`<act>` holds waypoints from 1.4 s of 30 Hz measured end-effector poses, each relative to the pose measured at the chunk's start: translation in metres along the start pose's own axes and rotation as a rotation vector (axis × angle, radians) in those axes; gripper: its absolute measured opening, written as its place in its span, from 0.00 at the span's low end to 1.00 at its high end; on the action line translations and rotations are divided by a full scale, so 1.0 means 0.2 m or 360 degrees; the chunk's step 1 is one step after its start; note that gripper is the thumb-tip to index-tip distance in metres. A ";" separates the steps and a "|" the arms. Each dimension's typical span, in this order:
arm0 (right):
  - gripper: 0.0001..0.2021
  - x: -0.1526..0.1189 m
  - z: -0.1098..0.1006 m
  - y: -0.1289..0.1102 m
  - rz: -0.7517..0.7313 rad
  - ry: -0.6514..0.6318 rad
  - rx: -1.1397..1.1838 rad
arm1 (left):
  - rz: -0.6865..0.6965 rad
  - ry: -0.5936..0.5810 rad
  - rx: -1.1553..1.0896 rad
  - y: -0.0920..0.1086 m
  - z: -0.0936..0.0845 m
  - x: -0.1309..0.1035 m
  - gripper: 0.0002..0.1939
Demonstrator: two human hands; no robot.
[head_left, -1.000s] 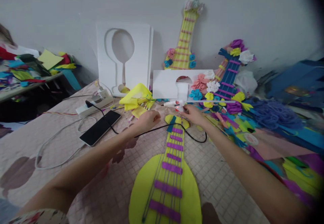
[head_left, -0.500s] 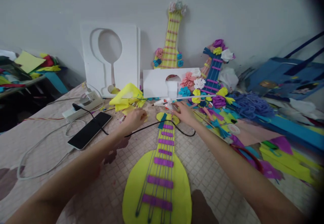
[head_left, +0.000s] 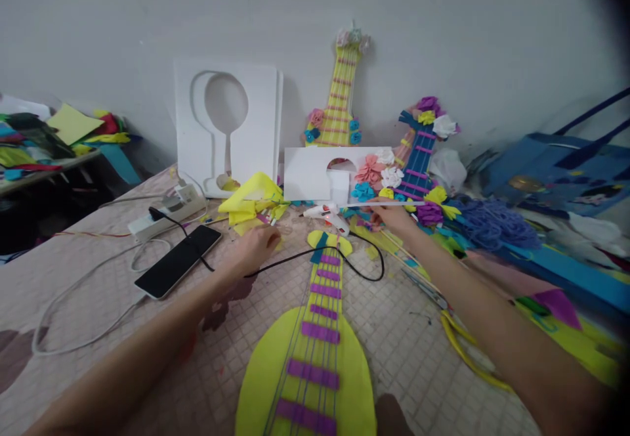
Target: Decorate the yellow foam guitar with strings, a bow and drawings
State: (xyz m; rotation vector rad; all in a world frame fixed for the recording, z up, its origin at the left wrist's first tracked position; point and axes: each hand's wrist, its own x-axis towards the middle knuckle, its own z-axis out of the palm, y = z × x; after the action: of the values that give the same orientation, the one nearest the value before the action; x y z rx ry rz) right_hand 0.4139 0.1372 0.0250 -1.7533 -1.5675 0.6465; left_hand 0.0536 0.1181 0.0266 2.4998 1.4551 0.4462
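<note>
A yellow paper guitar [head_left: 263, 370] with purple strips across it and grey strings lies flat in front of me, its neck pointing away. Just past its head rests a white glue gun [head_left: 339, 224] with a small red light; its black cord loops over the neck. My left hand [head_left: 256, 247] hovers left of the head, near crumpled yellow paper [head_left: 253, 193], fingers curled together; what they hold, if anything, is too small to make out. Beyond the glue gun's right side, my right hand [head_left: 394, 218] reaches into paper scraps below the paper flowers [head_left: 371, 170], fingers apart.
A phone [head_left: 178, 262] and a power strip [head_left: 170, 216] with cables lie on the left. White foam boards [head_left: 260, 134] and decorated guitars [head_left: 339, 98] lean on the wall. Yellow-handled scissors [head_left: 472, 350], purple yarn [head_left: 497, 222] and a blue bag [head_left: 566, 167] are on the right.
My right hand has left the glue gun and moved right to the scraps by the flowers. My left hand stays near the yellow paper. The view has tilted up slightly.
</note>
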 end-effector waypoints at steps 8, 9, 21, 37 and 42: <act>0.18 0.32 0.26 -0.08 0.0222 -0.0035 -0.0047 | -0.0008 0.0058 -0.0025 -0.04 -0.01 0.04 0.11; 0.18 0.34 0.28 -0.09 0.0232 -0.0002 -0.0051 | -0.0003 0.0079 -0.0036 -0.04 -0.01 0.07 0.11; 0.13 0.34 0.16 -0.10 0.0018 0.0505 0.0297 | -0.0083 0.0209 -0.0275 -0.04 -0.03 0.44 0.11; 0.09 0.06 -0.36 0.00 -0.0346 0.1560 0.0509 | -0.0431 -0.0022 -0.0801 -0.04 -0.06 0.67 0.07; 0.08 -0.29 -0.72 0.08 -0.0157 0.1785 0.0527 | -0.0401 -0.0013 -0.0925 -0.02 -0.14 0.56 0.07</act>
State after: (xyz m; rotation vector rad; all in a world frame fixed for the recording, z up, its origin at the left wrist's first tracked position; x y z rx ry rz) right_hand 0.5241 0.0565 0.1011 -1.3511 -0.6914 -0.1584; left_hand 0.0925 0.2190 0.0677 1.8399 1.3658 0.6904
